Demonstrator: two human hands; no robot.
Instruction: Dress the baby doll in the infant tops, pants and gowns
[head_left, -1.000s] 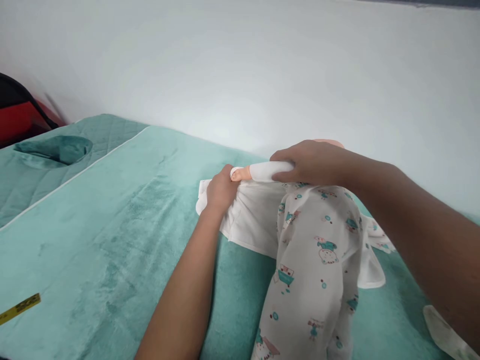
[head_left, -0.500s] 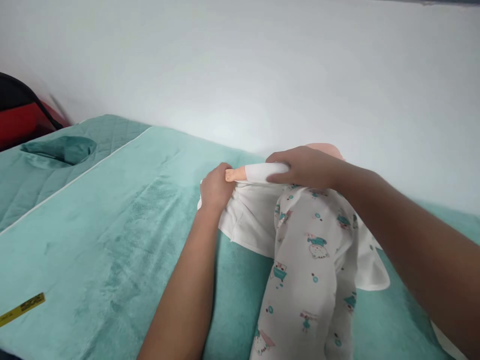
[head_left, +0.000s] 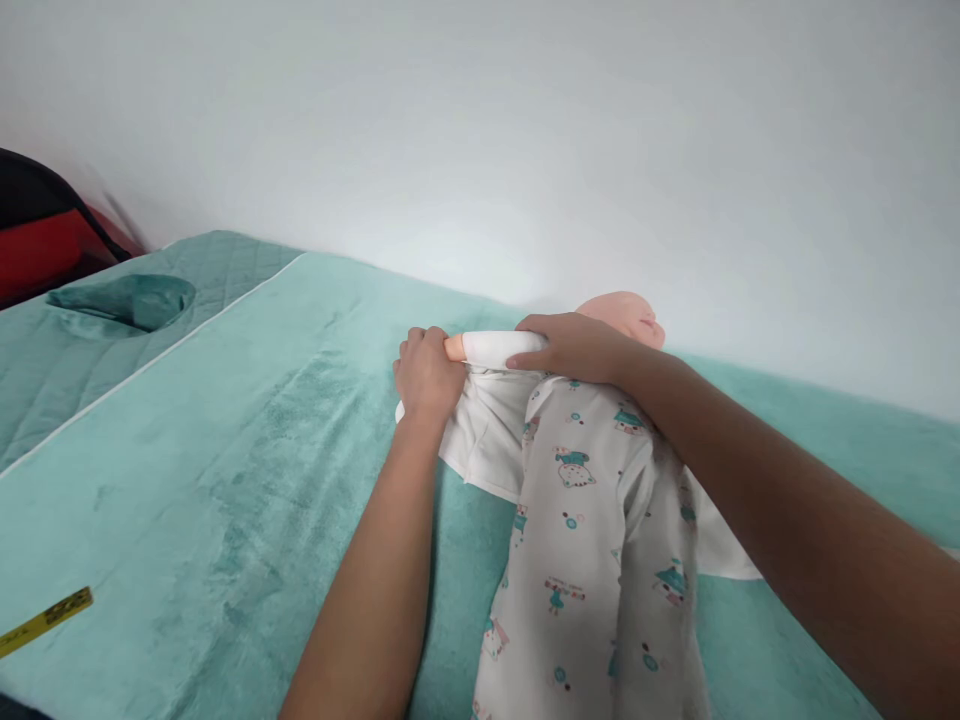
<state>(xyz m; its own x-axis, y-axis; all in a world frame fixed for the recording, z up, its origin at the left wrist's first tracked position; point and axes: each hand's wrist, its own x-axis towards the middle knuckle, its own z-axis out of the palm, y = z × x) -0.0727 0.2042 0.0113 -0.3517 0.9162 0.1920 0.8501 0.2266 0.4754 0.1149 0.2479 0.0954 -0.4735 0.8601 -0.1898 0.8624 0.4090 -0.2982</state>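
Observation:
A baby doll [head_left: 628,312] lies on its back on a teal blanket [head_left: 225,470], dressed in a white printed romper [head_left: 592,540]. My left hand [head_left: 426,372] is closed around the doll's small hand and the white cloth beneath it. My right hand [head_left: 570,346] is wrapped over the doll's white-sleeved arm [head_left: 491,347], holding it stretched out to the left. A plain white garment [head_left: 487,445] lies spread under the doll's body.
A quilted teal mat with a crumpled fold [head_left: 124,298] lies at the far left. A red and black object [head_left: 37,240] sits at the left edge. A yellow tape strip [head_left: 45,622] lies near the bottom left. A white wall [head_left: 525,130] stands behind.
The view has shifted so the doll's head shows more. My hands and the doll's arm have slid slightly left, and my left hand now covers more of the doll's hand.

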